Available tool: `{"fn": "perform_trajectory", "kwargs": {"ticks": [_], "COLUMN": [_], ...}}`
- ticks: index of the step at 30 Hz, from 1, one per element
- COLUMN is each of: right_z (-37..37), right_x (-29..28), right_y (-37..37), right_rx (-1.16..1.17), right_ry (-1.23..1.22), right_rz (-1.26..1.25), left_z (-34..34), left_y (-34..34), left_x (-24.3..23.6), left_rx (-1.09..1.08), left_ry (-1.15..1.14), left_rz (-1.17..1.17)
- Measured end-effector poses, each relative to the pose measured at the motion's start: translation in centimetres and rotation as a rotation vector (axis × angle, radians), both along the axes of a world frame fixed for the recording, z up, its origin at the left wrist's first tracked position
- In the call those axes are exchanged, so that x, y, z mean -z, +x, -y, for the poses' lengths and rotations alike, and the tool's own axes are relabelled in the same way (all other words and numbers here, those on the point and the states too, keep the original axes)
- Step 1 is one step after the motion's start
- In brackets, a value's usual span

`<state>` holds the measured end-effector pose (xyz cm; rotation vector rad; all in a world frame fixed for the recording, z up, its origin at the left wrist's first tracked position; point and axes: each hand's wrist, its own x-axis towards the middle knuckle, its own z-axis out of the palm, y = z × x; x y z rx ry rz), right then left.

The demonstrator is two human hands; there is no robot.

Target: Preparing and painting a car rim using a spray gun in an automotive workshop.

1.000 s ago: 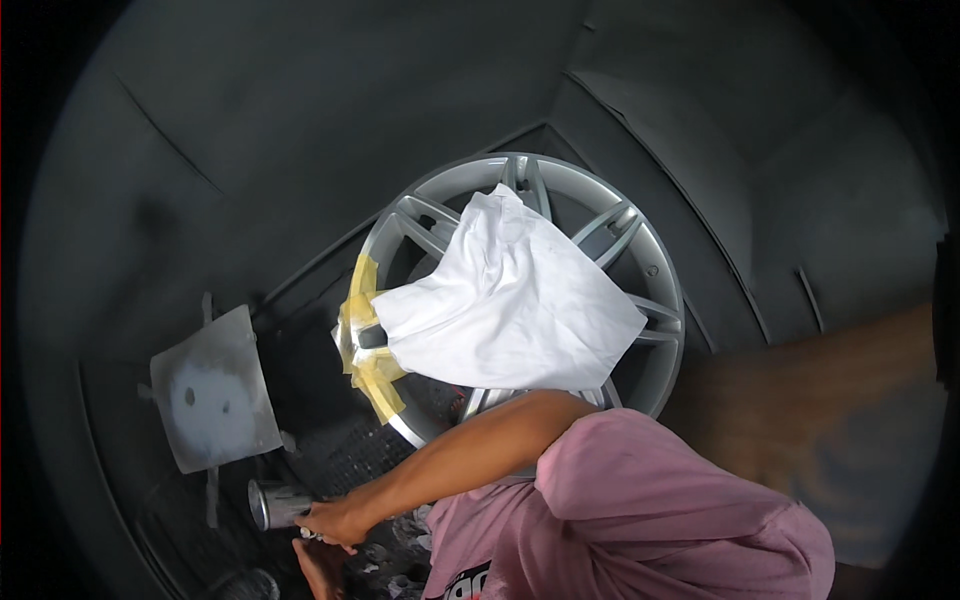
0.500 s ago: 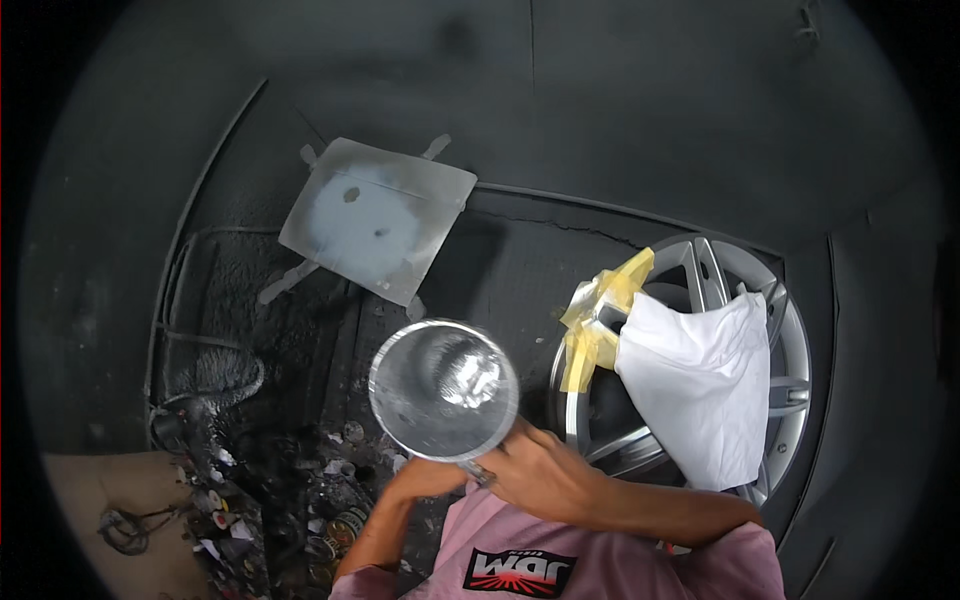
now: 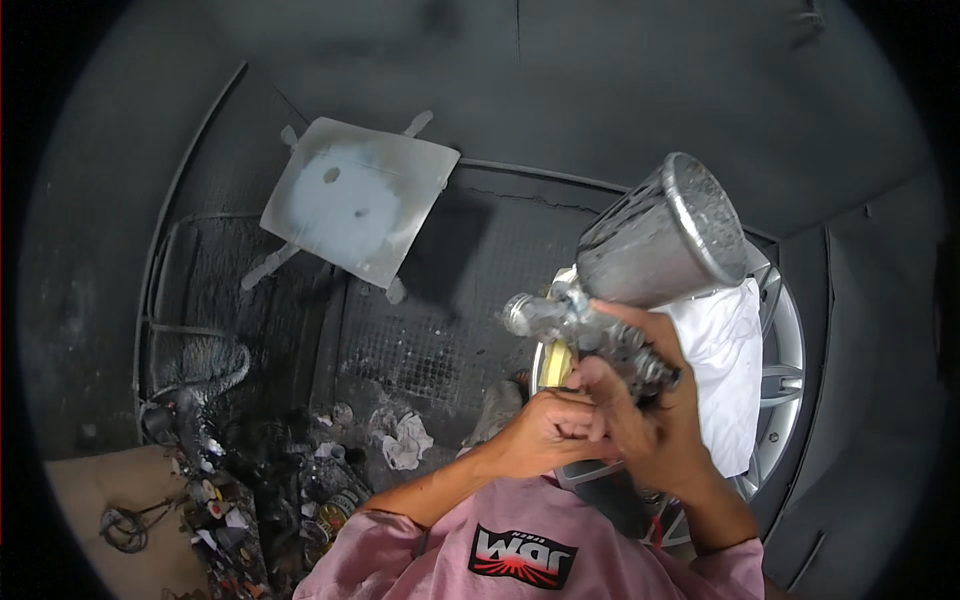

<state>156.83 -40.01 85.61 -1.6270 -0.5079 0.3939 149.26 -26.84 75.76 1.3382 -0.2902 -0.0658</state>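
Note:
A silver spray gun [image 3: 575,325] with a large metal cup [image 3: 630,255] on top is in front of me, its nozzle facing left. My right hand [image 3: 665,425] is wrapped round the gun's body, with the thumb up beside the cup. Close against it, my left hand [image 3: 550,430] has its fingers curled below the gun; what lies inside them is hidden. The cup tilts to the right. Behind the gun is a silver wheel rim [image 3: 790,400] partly covered by a white cloth [image 3: 725,375], with yellow masking tape [image 3: 556,365] at its left.
A pale, paint-dusted board [image 3: 350,205] lies across a stand with protruding arms [image 3: 265,270] at the far left. Crumpled paper [image 3: 405,440] and littered cans [image 3: 335,515] are on the floor at lower left, near brown cardboard [image 3: 90,490] with a dark coil. Dark walls surround the space.
Both hands and the spray gun have moved right and up. The cup has turned from its round end facing me to a side view, and now overlaps the cloth and rim.

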Motion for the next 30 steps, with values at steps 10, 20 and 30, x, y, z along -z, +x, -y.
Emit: {"fn": "perform_trajectory", "kwargs": {"ticks": [10, 20, 30], "right_z": [0.3, 0.2, 0.9], "right_x": [0.2, -0.4, -0.5], "right_y": [2.2, 2.8, 2.9], "right_rx": [-0.005, -0.025, 0.061], "right_ry": [0.025, -0.006, 0.103], "right_rz": [0.005, 0.023, -0.115], "left_z": [1.0, 0.8, 1.9], "left_y": [1.0, 1.5, 2.0], "left_x": [-2.1, -3.0, -2.6], "left_rx": [0.048, -0.029, -0.063], "left_ry": [-0.205, -0.034, 0.016], "left_rz": [-0.295, -0.091, -0.072]}}
